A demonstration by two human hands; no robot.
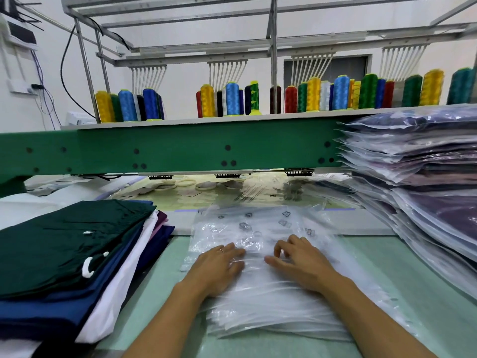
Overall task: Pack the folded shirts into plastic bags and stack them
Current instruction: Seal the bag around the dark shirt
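Lost the right part of the stack of bagged shirts (pixel 423 177) to the picture's edge, and the left and near parts of the pile of folded shirts (pixel 64 254) likewise. Saw only thin edges of the shirts under the dark green one. Could not read the blurred print on the top plastic bag (pixel 258 226). Could not tell a pinch from a mere touch of the right hand (pixel 302 264) on the film. Made out little of the small pale rings (pixel 185 183) under the green beam (pixel 180 148).

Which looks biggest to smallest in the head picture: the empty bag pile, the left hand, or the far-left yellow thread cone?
1. empty bag pile
2. left hand
3. yellow thread cone, though it sits farther away.
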